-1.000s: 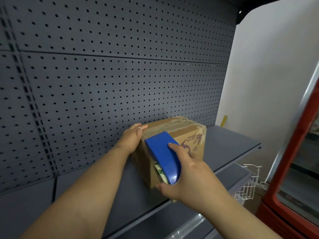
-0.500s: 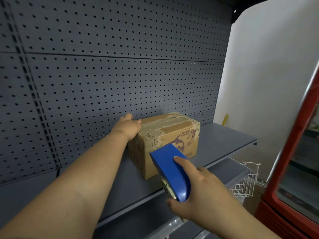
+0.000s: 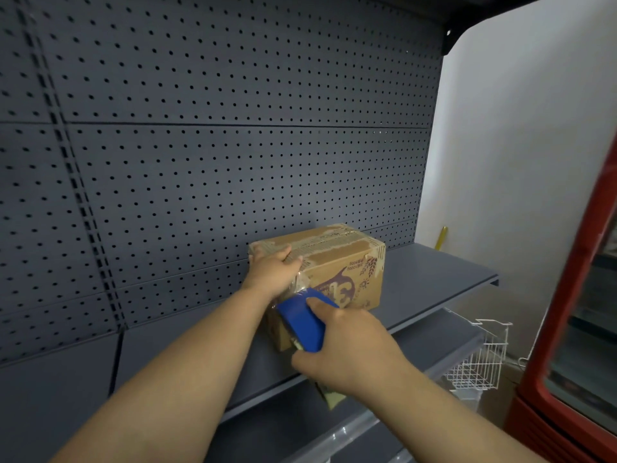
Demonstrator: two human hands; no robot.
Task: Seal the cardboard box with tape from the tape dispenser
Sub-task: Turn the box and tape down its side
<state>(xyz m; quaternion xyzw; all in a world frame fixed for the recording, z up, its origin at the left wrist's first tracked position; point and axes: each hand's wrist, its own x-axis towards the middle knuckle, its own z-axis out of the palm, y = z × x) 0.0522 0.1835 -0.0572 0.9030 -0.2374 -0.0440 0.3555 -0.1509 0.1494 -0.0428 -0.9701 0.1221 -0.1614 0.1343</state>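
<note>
Head view, lower centre of the frame: the right hand (image 3: pixel 347 352) is wrapped around the blue tape dispenser (image 3: pixel 302 324), its fingers closed over the body, the tool held against the near end of the cardboard box (image 3: pixel 334 279). Just above it, the left hand (image 3: pixel 272 272) is curled over the box's near top edge, pinning what looks like a clear strip of tape (image 3: pixel 298 284) there. The box stands on the grey shelf (image 3: pixel 434 282) mid-frame, against the pegboard (image 3: pixel 233 162). Its top seam shows worn, patchy tape already. By my reading a new strip is only just anchored; pulling it along the seam and cutting it remain.
</note>
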